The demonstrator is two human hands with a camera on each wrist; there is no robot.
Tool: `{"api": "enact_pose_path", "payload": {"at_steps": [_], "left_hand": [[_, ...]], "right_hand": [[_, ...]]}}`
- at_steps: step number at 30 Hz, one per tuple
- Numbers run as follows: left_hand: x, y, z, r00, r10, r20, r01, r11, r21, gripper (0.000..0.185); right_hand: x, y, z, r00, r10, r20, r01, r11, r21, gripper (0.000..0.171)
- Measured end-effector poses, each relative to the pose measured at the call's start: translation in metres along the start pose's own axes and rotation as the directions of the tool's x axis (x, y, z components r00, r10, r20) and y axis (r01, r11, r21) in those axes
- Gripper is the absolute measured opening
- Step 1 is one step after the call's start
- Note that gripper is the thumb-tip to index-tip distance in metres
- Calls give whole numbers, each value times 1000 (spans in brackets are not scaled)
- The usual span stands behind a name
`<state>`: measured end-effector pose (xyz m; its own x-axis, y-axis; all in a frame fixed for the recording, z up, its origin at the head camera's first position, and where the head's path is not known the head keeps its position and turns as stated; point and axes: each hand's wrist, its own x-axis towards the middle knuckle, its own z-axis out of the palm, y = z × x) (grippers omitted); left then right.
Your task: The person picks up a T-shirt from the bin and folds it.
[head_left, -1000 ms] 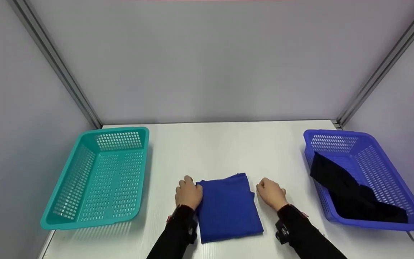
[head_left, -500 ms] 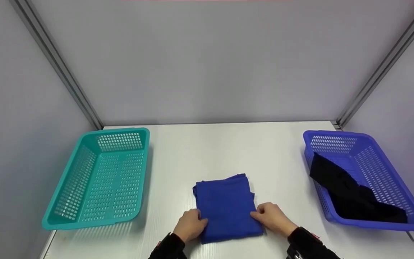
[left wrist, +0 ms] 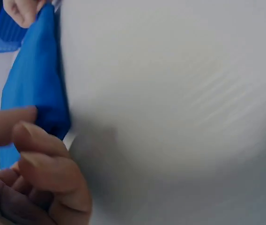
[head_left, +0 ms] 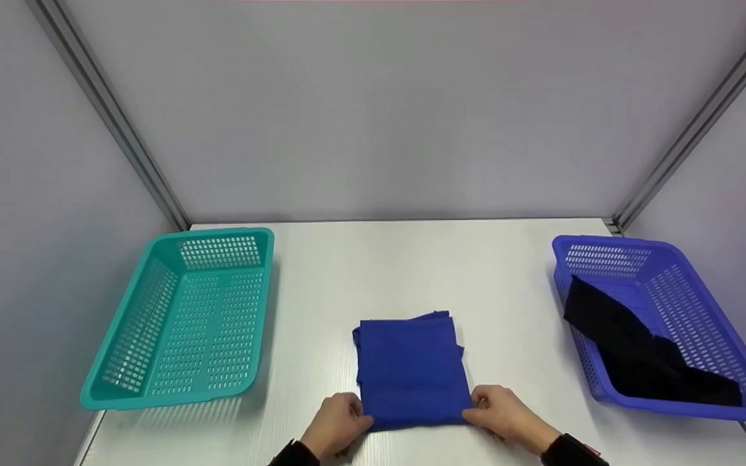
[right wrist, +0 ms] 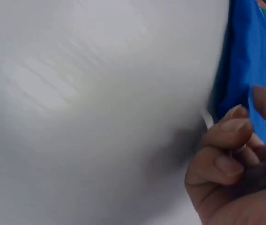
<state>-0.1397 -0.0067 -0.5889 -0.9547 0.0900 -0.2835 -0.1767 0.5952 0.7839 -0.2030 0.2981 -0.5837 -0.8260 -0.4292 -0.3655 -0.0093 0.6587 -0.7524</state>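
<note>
A folded royal-blue cloth (head_left: 410, 370) lies flat on the white table (head_left: 412, 272), near its front edge and midway between 2 perforated plastic baskets. The teal basket (head_left: 182, 317) sits well to the left with nothing in it; the blue basket (head_left: 661, 320) sits well to the right and holds a crumpled black garment (head_left: 642, 353) draped down its inner wall. Nothing stands between the cloth and either basket.

The left hand (head_left: 337, 427) pinches the cloth's near-left corner, thumb above and curled fingers (left wrist: 44, 161) beneath. The right hand (head_left: 506, 417) grips the near-right corner the same way, fingers (right wrist: 226, 140) bent under the edge.

Compared with 0.5 s ago, both hands have slid back along the cloth's sides to its 2 near corners; 1.0 s ago they rested beside its middle. The cloth has stayed in place.

Bare tabletop lies open behind the cloth up to the grey back wall (head_left: 373, 110), and on both sides toward the baskets.
</note>
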Motion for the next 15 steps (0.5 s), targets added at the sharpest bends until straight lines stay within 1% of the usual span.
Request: {"api": "enact_pose_path", "payload": {"at_steps": [2,5,8,10,11,12,13,14,15], "left_hand": [[-3,-1,3,999,32,-12,-31,999,42,15],[-4,-1,5,999,41,-18,-39,994,104,17],[-4,1,0,999,32,31,-35,993,115,16],[-4,5,-11,998,27,62,-34,992,120,15],[-3,9,-19,998,32,59,-40,989,144,15],[-1,13,-28,998,41,42,-48,983,178,15],[2,17,-37,998,58,6,-58,972,229,15],[5,22,-46,995,92,-47,-74,952,297,17],[10,27,-56,984,141,-110,-89,919,383,19]], "right_hand": [[-3,3,0,999,-52,16,53,998,-25,16],[-4,5,0,993,-120,8,120,988,-96,15],[-4,4,-6,993,-117,33,120,987,-104,15],[-3,0,-15,995,-92,32,95,989,-109,16],[-2,-3,-21,997,-78,13,78,989,-126,17],[1,-6,-27,997,-72,-20,68,984,-162,17],[3,-10,-35,995,-72,-67,56,976,-210,17],[7,-15,-42,989,-78,-122,43,963,-268,16],[11,-19,-50,979,-99,-178,35,942,-333,17]]}}
